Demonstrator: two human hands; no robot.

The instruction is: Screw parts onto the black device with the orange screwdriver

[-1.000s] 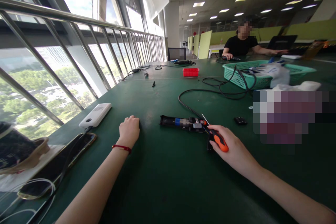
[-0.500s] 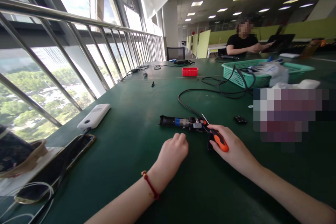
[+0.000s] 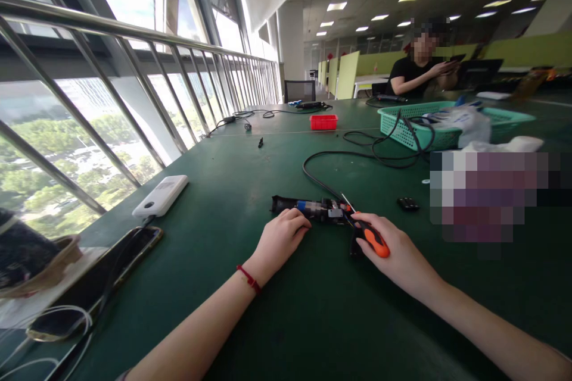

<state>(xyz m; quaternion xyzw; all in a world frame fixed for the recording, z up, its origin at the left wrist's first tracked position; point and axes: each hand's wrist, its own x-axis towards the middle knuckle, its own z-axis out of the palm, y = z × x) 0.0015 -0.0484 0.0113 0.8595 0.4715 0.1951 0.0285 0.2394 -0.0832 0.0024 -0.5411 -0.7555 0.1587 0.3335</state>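
A black cylindrical tool body [image 3: 313,209] with a blue band and an opened section lies on the green table [image 3: 223,178]. My left hand [image 3: 282,237] rests at its near side, fingers curled together at the edge of the casing; whether they pinch anything is hidden. In my right hand [image 3: 391,241] is an orange and black screwdriver [image 3: 374,239], its thin shaft pointing up and left over the tool's right end. A black part of the tool under my right fingers is partly covered. From the tool a black cable runs back.
Toward the back sit a red tray [image 3: 323,122] and a green basket [image 3: 402,131] with cable and plastic bags. A small black part [image 3: 408,203] lies right. At left are a white power bank [image 3: 161,196] and a phone [image 3: 138,247]. A person [image 3: 417,74] sits across the table.
My left hand has moved left and forward, up to the tool's casing. My right hand stays nearly where it was with the screwdriver. The person across the table has raised their hands.
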